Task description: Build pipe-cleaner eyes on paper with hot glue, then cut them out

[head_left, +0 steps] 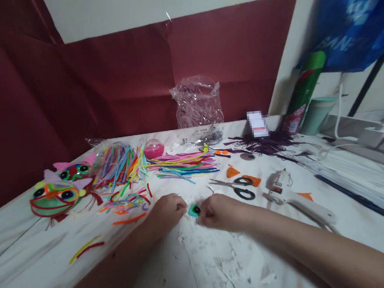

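Note:
Between my hands, low over the table, is a small googly eye with a black pupil and a blue-green fuzzy ring around it. My right hand is closed, its fingertips at the right edge of the eye. Just left of the eye, my left hand is closed in a pinch; whatever its fingers hold is too small to make out. Paper with dark marks lies beneath. Scissors rest behind my right hand, beside orange felt pieces. A white glue gun lies to the right.
Two decorated face crafts sit at the left. Pipe cleaners lie in a bundle, with cut pieces scattered nearby. Purple strands, a clear plastic bag and a green cup stand along the back. A dark pen-like stick lies right.

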The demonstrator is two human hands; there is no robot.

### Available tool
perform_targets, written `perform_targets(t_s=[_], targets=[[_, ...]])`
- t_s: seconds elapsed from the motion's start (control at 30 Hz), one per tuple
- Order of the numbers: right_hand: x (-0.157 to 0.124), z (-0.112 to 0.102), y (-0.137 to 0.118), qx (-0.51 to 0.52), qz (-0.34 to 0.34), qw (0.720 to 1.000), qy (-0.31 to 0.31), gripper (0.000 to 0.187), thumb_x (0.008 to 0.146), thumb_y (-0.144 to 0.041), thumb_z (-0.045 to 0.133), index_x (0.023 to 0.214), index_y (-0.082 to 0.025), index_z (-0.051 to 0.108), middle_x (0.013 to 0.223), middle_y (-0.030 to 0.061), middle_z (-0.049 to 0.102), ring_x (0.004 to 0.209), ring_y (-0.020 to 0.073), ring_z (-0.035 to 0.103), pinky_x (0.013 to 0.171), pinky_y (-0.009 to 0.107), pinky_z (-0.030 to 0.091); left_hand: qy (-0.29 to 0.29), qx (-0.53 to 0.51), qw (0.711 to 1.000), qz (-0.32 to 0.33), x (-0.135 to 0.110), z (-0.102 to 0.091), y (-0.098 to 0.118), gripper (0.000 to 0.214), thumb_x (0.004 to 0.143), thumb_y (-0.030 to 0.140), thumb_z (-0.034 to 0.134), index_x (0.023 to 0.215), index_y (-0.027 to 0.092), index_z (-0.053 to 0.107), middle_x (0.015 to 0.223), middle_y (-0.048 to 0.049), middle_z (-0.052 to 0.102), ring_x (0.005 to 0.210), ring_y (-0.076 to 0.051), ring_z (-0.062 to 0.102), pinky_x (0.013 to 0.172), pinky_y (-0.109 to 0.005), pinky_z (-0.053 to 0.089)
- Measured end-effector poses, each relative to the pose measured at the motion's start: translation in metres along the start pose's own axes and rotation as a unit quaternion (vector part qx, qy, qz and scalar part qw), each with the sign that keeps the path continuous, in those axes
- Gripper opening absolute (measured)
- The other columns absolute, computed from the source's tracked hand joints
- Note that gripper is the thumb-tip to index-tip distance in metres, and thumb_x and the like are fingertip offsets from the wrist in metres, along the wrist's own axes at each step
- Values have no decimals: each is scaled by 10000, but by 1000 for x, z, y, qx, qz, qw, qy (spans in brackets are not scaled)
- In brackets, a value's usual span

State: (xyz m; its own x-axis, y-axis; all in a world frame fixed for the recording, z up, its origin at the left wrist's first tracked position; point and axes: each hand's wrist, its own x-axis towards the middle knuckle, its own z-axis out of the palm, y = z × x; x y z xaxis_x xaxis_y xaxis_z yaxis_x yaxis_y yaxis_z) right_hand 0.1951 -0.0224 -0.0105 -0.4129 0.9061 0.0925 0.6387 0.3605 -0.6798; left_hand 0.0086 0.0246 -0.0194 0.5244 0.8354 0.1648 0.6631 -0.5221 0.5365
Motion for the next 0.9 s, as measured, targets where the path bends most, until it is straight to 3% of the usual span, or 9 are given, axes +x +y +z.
perform_targets(t_s=[0.27, 0.47, 0.7, 0.9], targets=[[-6, -2, -12, -145, -36, 986, -74, 231, 636, -55, 541, 463, -191, 469, 493, -28, 430, 451, 94, 278, 470, 260, 212, -13, -14, 999, -28, -2, 3, 4, 222, 700, 140, 492, 710, 189, 708, 664, -17, 663, 664, -174, 581, 603, -246, 363], [-4, -4, -10, -170, -36, 981, -90, 197, 714, -123, 557, 529, -185, 530, 537, -12, 490, 474, 97, 335, 466, 240, 248, -29, 24, 999, -24, -3, 6, 1, 203, 611, 130, 629, 791, 194, 699, 705, -2, 607, 632, -154, 540, 580, -239, 350], [-4, -6, -10, -184, -37, 977, -106, 169, 729, -174, 541, 560, -176, 545, 564, -11, 505, 490, 94, 352, 481, 227, 277, -61, 59, 996, -27, -4, 5, 5, 125, 690, 116, 588, 767, 161, 676, 741, -6, 592, 672, -135, 542, 609, -228, 359], [-2, -6, -7, -195, -31, 974, -110, 155, 723, -185, 502, 569, -182, 486, 566, -26, 482, 489, 83, 330, 485, 216, 273, -44, 78, 995, -38, -3, 6, 10, 155, 728, 77, 534, 781, 155, 657, 731, -2, 587, 685, -128, 539, 619, -222, 359]])
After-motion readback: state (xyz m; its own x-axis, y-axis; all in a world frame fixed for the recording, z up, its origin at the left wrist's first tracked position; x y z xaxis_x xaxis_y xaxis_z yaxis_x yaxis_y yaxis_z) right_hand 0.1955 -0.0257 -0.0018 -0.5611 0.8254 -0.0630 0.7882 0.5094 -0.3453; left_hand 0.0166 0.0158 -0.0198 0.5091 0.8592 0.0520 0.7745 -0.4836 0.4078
